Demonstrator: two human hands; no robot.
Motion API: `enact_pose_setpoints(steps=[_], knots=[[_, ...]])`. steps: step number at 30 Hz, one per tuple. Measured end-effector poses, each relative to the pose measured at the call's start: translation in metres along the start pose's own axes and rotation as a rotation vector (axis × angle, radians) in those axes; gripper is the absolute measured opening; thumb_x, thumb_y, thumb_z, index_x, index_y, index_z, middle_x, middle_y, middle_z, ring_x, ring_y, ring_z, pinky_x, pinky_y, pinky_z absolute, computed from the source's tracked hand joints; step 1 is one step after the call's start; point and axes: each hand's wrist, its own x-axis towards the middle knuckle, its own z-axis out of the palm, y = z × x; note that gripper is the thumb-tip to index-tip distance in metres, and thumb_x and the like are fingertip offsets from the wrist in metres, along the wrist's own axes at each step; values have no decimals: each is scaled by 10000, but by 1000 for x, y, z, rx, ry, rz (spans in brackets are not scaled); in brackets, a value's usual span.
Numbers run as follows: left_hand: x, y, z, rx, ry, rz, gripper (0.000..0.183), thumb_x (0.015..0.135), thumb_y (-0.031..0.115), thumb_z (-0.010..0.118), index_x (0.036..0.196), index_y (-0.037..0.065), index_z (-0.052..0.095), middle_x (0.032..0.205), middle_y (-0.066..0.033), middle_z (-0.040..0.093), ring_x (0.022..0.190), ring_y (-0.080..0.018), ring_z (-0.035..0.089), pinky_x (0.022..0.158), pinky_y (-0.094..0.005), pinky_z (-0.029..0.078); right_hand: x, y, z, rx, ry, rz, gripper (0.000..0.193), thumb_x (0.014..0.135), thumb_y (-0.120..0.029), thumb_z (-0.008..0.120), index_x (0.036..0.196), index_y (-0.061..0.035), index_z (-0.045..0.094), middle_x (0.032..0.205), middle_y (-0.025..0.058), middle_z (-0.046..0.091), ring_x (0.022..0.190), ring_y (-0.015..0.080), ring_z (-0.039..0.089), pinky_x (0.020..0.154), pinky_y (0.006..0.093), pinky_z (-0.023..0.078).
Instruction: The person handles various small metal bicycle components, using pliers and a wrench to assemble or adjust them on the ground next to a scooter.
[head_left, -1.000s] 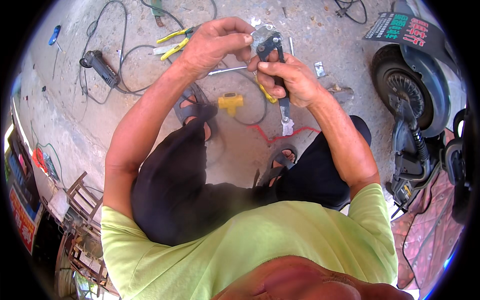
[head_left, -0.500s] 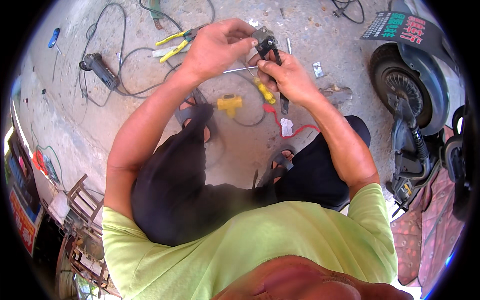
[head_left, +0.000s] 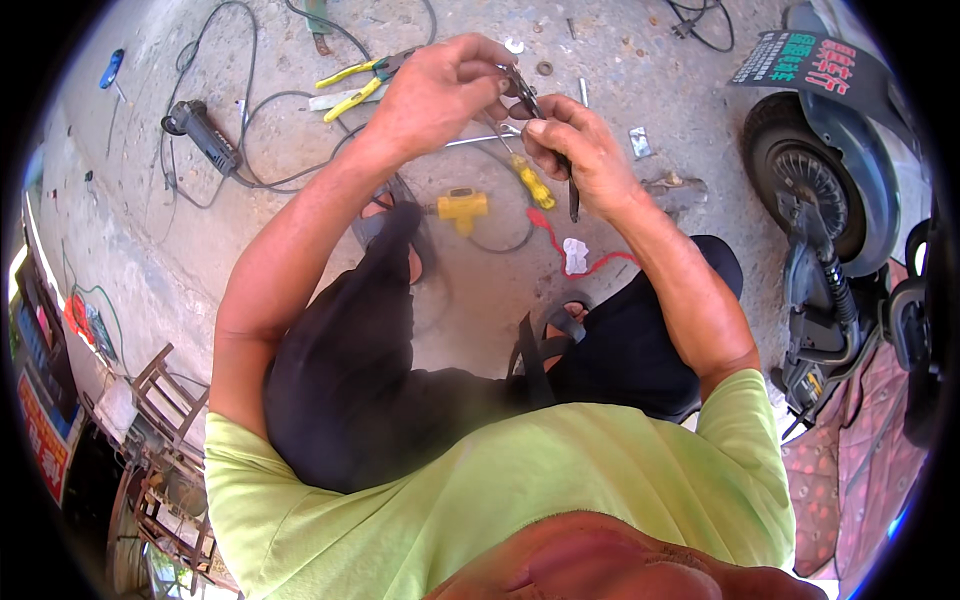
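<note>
Between my two hands is a dark metal lever-like part (head_left: 524, 95), with a small plate at its upper end and a long black arm running down. My left hand (head_left: 440, 95) pinches its upper end between thumb and fingers. Lower down, my right hand (head_left: 585, 158) is closed round the arm, whose tip (head_left: 574, 203) sticks out below the palm. The part is turned nearly edge-on, and fingers hide much of it. On the floor beneath the right hand lies a yellow-handled screwdriver (head_left: 531, 182). Pliers with yellow-green handles (head_left: 350, 104) lie left of my left hand.
An angle grinder (head_left: 205, 140) with its looping cord lies at the left, beyond it a blue-handled screwdriver (head_left: 111, 70). A yellow T-shaped piece (head_left: 462, 208), a red cord (head_left: 603, 260) and crumpled paper (head_left: 575, 256) lie near my feet. A scooter wheel (head_left: 800, 170) stands right.
The lever-like part has been turned in my hands, from showing its flat plate to nearly edge-on. My right hand has rotated slightly with it; both hands keep their hold.
</note>
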Motion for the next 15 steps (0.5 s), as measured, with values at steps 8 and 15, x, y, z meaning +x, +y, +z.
enact_pose_setpoints(steps=[8, 15], knots=[[-4, -2, 9, 137, -30, -2, 329, 937, 103, 611, 1243, -19, 621, 1005, -115, 760, 884, -169, 727, 809, -316, 561, 14, 11, -9, -345, 419, -271, 350, 920, -201, 690, 1175, 11, 577, 796, -29, 541, 620, 37, 422, 530, 231, 319], [-2, -6, 7, -310, -120, 46, 251, 969, 120, 630, 1189, 4, 667, 1219, -109, 692, 1043, -197, 678, 947, -349, 522, 11, 4, -16, 169, 141, -28, 226, 937, -242, 693, 1007, -37, 624, 743, -36, 527, 580, 55, 411, 519, 232, 298]])
